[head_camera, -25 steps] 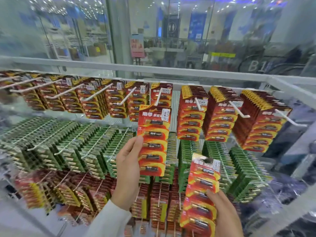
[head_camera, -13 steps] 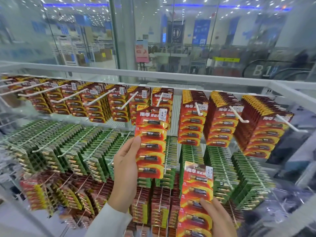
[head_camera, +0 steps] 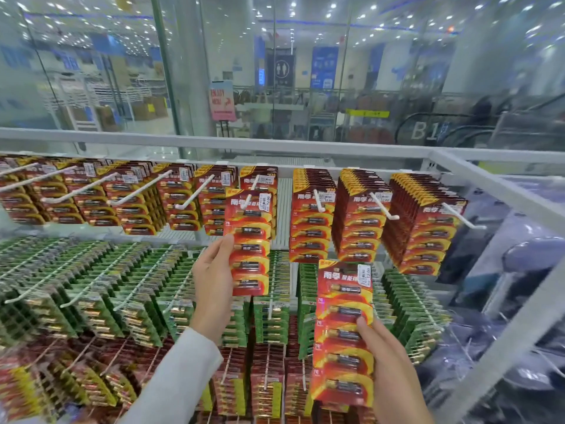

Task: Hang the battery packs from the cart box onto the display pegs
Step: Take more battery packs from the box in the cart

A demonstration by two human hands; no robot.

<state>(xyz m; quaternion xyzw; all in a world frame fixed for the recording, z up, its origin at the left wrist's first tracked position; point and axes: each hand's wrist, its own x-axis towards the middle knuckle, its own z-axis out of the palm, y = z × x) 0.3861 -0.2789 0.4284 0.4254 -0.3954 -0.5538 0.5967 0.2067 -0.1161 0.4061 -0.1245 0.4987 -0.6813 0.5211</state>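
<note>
Left hand (head_camera: 214, 280) is up at the top row, pinching a long red-and-yellow carded battery pack (head_camera: 249, 240) by its left edge, thumb on the front, fingers tucked behind. The pack stands upright, long axis vertical, header end up, five batteries lying crosswise one above another. Its header sits right at the upturned tip of a slanted white display peg (head_camera: 254, 182); whether the hole is over the tip, I cannot tell. White Chinese characters run across the header, and a white price sticker in the corner reads 12.00. Lower right, the right hand (head_camera: 394, 371) grips a second red-and-yellow pack (head_camera: 342, 332) along its lower right edge, thumb pressed on the front; it too is upright, header up, tilted slightly, with the same characters, a 12.00 sticker turned sideways and a small 7 down the left side. This one hangs free in front of the green carded packs (head_camera: 91, 301) of the middle row, well clear of any peg. The chosen peg holds a short stack, so its front length is bare; the red stacks to the right (head_camera: 360, 215) crowd close to their peg tips. A white frame rail (head_camera: 183, 142) caps the display, and beyond the glass a grey B1 sign (head_camera: 423, 131) reads clearly.
</note>
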